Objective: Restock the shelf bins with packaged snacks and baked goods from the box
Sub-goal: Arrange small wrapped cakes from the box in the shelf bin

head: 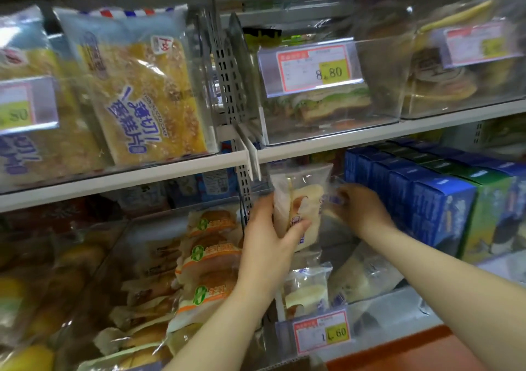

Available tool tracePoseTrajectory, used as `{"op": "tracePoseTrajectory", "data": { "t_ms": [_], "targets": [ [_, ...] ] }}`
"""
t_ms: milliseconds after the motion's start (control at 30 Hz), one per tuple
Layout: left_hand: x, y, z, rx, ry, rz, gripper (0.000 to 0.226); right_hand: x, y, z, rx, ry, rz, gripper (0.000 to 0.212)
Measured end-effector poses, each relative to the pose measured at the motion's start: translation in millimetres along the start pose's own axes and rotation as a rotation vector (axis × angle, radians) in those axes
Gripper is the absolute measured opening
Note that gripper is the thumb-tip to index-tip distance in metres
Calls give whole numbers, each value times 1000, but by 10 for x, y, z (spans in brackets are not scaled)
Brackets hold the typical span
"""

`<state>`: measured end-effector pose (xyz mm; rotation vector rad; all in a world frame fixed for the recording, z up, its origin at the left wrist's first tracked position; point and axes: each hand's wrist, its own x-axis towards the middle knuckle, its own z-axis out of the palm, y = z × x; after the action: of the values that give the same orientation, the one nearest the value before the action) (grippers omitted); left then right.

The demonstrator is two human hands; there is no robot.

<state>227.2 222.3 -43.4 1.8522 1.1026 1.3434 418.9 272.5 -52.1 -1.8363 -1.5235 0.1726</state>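
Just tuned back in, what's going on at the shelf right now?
A person is restocking the lower shelf. The left grip holds a bread packet upright above the clear bin tagged 1.60, where similar packets lie. The right grip pinches clear wrapping beside it; blur hides whether that is the same packet. Blue cartons stand to the right. The box is not in view.

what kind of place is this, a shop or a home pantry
Probably a convenience store or supermarket bakery aisle: clear shelf bins hold packaged cakes, a price tag reading 8.80 is clipped to one, and the left hand and right hand hold a wrapped bread packet.
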Motion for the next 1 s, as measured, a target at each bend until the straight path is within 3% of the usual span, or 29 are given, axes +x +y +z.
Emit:
{"op": "tracePoseTrajectory", "data": {
  "t_ms": [200, 367, 467, 567, 667, 833, 1000],
  "targets": [
    [-292, 220, -129, 102, 64, 323, 37, -659, -145, -531, 341, 242, -116, 22],
    [-556, 480, -223, 13, 136, 322, 31, -1258, -138, -814, 541, 225, -109, 22],
    [-746, 628, -218, -58, 85, 214, 30, -1517, -151, -870, 890, 85, -17, 28],
    [-918, 664, -163, -19, 37, 134, 36, -1677, -125, -837, 1301, -125, 101, 49],
    [-1017, 649, -71, 5, 8, 64, 40, -1759, -91, -795, 1488, -200, 197, 43],
    [-1084, 624, 141, 8, -12, 1, 41, -1794, -73, -672, 1472, -186, 229, 39],
    [-1078, 638, 255, -55, -83, -67, 32, -1806, -67, -665, 1080, -123, 161, 91]
  ]
}}
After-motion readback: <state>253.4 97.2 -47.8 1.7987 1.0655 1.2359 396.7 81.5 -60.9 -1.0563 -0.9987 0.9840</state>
